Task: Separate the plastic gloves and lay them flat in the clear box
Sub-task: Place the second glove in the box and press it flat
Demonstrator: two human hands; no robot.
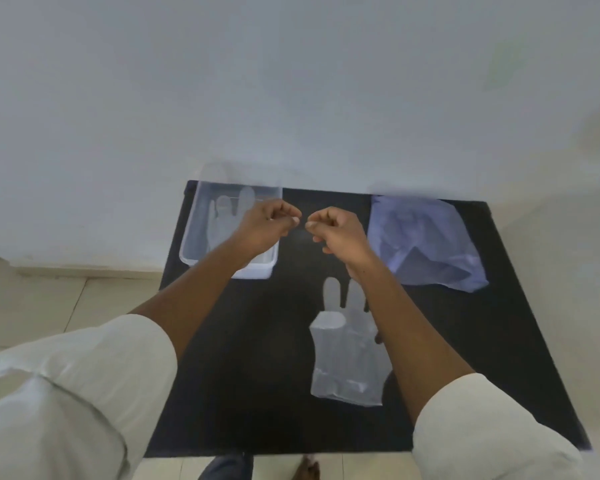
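Note:
My left hand (pixel 269 225) and my right hand (pixel 336 233) are raised above the black table (pixel 243 375), fingertips facing and almost touching. Each pinches thumb against forefinger. A faint bit of clear film, a thin plastic glove (pixel 303 229), shows between the two pinches; most of it is too transparent to make out. A whitish plastic glove or small stack (pixel 343 355) lies flat on the table under my right forearm, fingers pointing away. The clear box (pixel 191 237) stands at the back left and holds one flat glove (pixel 222 220), partly hidden by my left hand.
A crumpled bluish plastic bag (pixel 426 244) lies at the back right of the table. The table stands against a pale wall (pixel 291 98). Tiled floor (pixel 49 299) shows on the left, and feet appear below the front edge.

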